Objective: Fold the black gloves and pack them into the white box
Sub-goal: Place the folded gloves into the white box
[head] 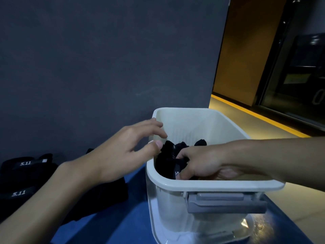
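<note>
A: What is the left hand [128, 150] doing?
B: It hangs by the white box [211, 184], fingers loose, holding nothing.
A: And the right hand [202, 162]?
B: It grips a black glove [167, 155] inside the box. I think it is packing. Next, let go and fetch more gloves [22, 175] from the blue table [123, 217].

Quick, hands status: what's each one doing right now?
Left hand: open, fingers spread at the rim of the white box, holding nothing.
Right hand: gripping a black glove inside the box.
</note>
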The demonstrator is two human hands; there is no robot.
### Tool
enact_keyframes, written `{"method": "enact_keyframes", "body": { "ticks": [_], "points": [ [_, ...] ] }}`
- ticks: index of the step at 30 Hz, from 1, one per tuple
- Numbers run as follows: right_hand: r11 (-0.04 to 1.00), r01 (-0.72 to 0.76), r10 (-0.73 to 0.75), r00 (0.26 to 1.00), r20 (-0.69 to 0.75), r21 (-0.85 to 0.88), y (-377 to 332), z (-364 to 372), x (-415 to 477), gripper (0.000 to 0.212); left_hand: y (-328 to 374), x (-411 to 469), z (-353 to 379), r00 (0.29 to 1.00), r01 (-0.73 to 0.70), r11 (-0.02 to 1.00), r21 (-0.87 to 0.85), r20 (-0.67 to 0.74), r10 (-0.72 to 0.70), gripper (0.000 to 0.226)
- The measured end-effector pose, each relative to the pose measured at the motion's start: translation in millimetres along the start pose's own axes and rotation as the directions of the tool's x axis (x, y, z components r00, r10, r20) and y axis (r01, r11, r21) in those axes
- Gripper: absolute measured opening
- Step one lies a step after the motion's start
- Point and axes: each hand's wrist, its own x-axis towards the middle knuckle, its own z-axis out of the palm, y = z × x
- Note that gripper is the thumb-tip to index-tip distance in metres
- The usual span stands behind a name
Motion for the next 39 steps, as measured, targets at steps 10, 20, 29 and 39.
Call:
{"method": "enact_keyframes", "body": {
  "ticks": [10, 20, 29, 39],
  "points": [
    [0.869, 0.177, -0.225, 0.973, -0.050, -0.463, -10.6, -19.3, -5.1, 0.051, -0.1, 0.6, -0.2, 1.000, -0.017, 1.000, -0.005, 0.000, 0.017, 0.045],
    [0.766, 0.344, -0.374, 0.926, 0.059, -0.543, -11.7, -39.4, 9.5, 0.044, 2.2, 0.9, -0.8, 1.000, -0.023, 1.000, 0.010, 0.007, 0.023, 0.043],
    [0.761, 0.393, -0.360, 0.918, 0.169, -0.516, -3.7, -31.8, 18.4, 0.055, 0.9, 1.0, -0.7, 0.999, -0.050, 0.997, 0.062, 0.007, 0.050, 0.045],
    [0.700, 0.416, -0.443, 0.890, 0.104, -0.580, -2.2, -34.9, 30.6, 0.057, 2.5, 0.7, -1.1, 0.997, -0.082, 0.994, 0.069, 0.006, 0.082, 0.041]
  ]
}}
